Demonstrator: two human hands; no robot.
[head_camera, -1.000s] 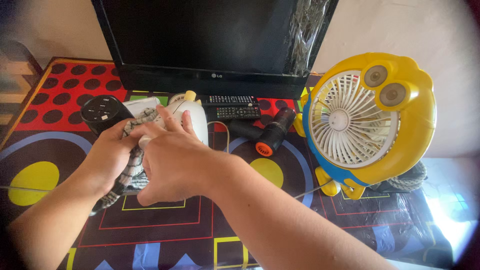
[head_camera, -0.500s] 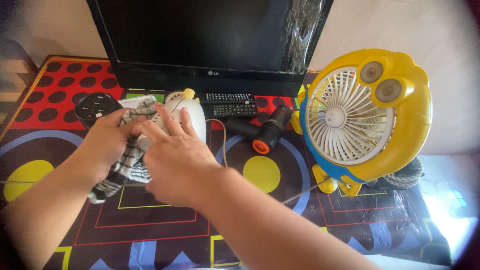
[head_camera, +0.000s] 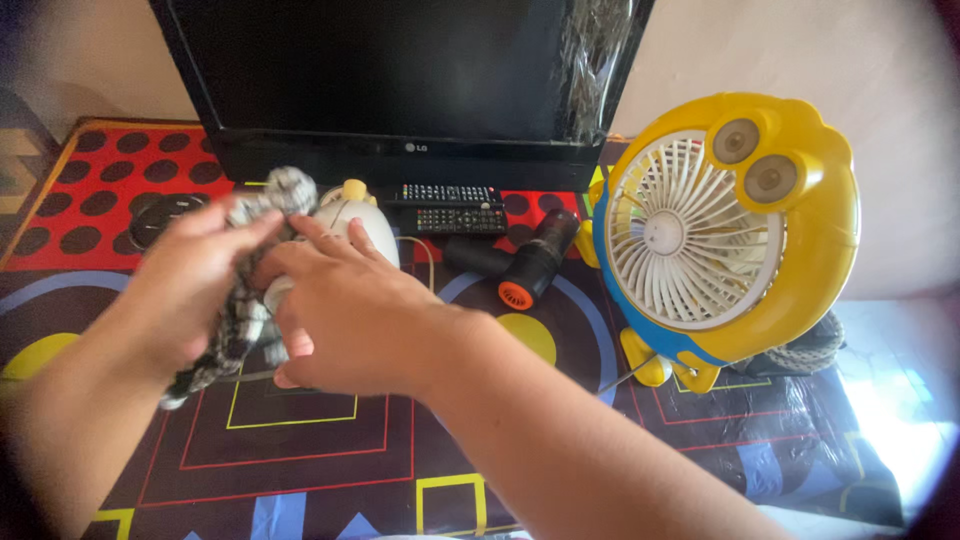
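Observation:
My left hand grips a grey-and-white checked cloth, bunched at the top near my fingertips and hanging down to the table. My right hand lies against the cloth from the right, fingers spread over it. Just behind both hands stands a white rounded gadget with a yellow knob, partly hidden by my fingers.
A black monitor stands at the back with two remotes before it. A black torch with an orange ring lies beside them. A yellow-and-blue fan stands right. A black round object sits left on the patterned tablecloth.
Both hands have lifted the cloth a little higher toward the white gadget, and the cloth's top is now bunched above my left fingers. The view has shifted slightly.

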